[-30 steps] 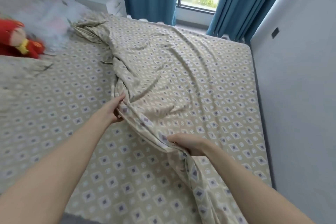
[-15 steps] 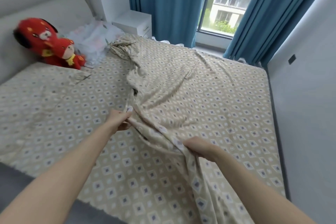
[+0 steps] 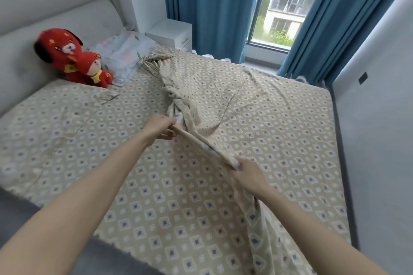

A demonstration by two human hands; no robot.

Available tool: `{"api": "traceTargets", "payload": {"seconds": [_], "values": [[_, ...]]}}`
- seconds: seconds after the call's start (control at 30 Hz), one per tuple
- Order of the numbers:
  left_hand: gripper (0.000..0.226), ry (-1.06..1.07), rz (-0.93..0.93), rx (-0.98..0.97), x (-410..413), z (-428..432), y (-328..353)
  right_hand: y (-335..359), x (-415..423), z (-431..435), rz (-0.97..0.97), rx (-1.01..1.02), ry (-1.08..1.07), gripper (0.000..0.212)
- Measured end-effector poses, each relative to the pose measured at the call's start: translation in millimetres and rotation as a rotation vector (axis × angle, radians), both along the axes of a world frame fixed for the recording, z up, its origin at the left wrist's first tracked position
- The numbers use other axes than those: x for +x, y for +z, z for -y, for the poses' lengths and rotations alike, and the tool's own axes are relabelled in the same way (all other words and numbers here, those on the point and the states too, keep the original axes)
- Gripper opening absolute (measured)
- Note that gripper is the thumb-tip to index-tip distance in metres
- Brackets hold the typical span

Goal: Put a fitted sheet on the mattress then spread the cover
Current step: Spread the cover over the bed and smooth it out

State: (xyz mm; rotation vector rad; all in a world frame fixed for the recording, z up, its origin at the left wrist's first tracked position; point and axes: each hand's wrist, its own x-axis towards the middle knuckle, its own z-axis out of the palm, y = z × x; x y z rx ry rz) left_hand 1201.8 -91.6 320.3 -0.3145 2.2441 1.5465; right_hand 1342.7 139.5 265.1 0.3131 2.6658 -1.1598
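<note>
Mid-bed, above the fitted sheet (image 3: 67, 145): left hand (image 3: 159, 127) and right hand (image 3: 248, 174) each grip the folded edge of the cover (image 3: 207, 100), held taut between them. Rest of the cover lies bunched over the sheet's right half — one end near the pillow (image 3: 125, 51), the other trailing off the near edge. Red plush toys (image 3: 73, 60) at headboard (image 3: 55, 2).

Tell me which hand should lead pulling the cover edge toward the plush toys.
Left, probably: the left hand grips the cover edge on the side nearer the plush toys; the right hand holds it farther away.
</note>
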Motion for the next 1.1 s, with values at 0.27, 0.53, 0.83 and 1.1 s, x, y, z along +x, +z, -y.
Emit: {"api": "traceTargets", "payload": {"seconds": [0.27,0.53,0.83,1.1], "values": [[0.023,-0.208,-0.068,-0.091,6,-1,25,34,-42,22,-0.027,-0.432,-0.101,0.024],[0.031,-0.341,0.278,-0.198,17,13,-4,44,-57,14,0.167,-0.803,-0.078,0.023],[0.036,-0.070,0.564,0.165,2,-49,-36,44,-38,-11,0.510,-0.929,0.062,0.031],[0.006,0.284,0.437,0.393,-13,-69,-51,36,-38,-35,0.485,-1.148,-0.100,0.028]]}}
